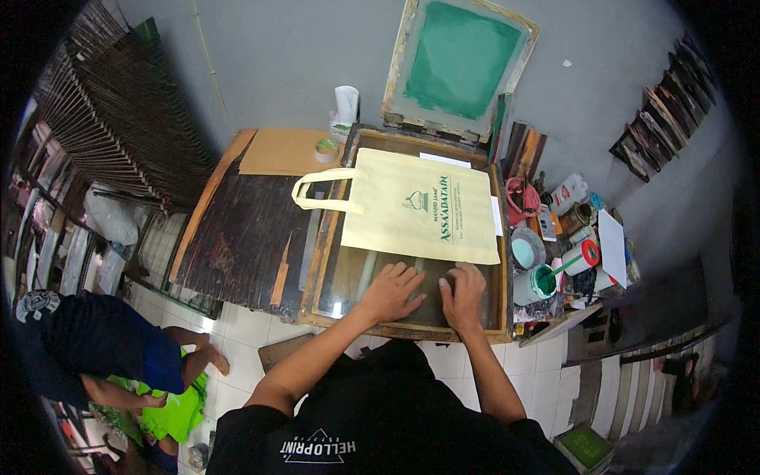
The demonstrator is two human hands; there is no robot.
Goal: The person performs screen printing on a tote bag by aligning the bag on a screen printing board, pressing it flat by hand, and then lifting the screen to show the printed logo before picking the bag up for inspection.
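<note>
While the bag (378, 226) lies across the glass (336, 286), green print up and handles (305, 190) out over the left rim of the frame (320, 261), both hands are at its near edge. Left hand (388, 294) just below the hem, fingers loosely spread, its grip wide and holding nothing; right hand (462, 296) close to the corner, fingers bent, thumb apart, its grip loose and empty too, though whether those fingertips touch the cloth I cannot tell. Good work here looks like a light touch: smooth from the hem, keep the edges square with the frame, stay off the green print in case it is wet. Watch that handle; it wants to lie flat without tugging the bag askew. White sheets (496, 215) peek out beyond the cloth. Just past the frame, the screen (463, 59) stands tipped up, green across its mesh; to the right, an open tub (529, 287) of green paint; to the left, the dark table (237, 229), cardboard (277, 150) and tape roll (325, 150), and farther off a co-worker (119, 340) bends beside bright green cloth (186, 408).
</note>
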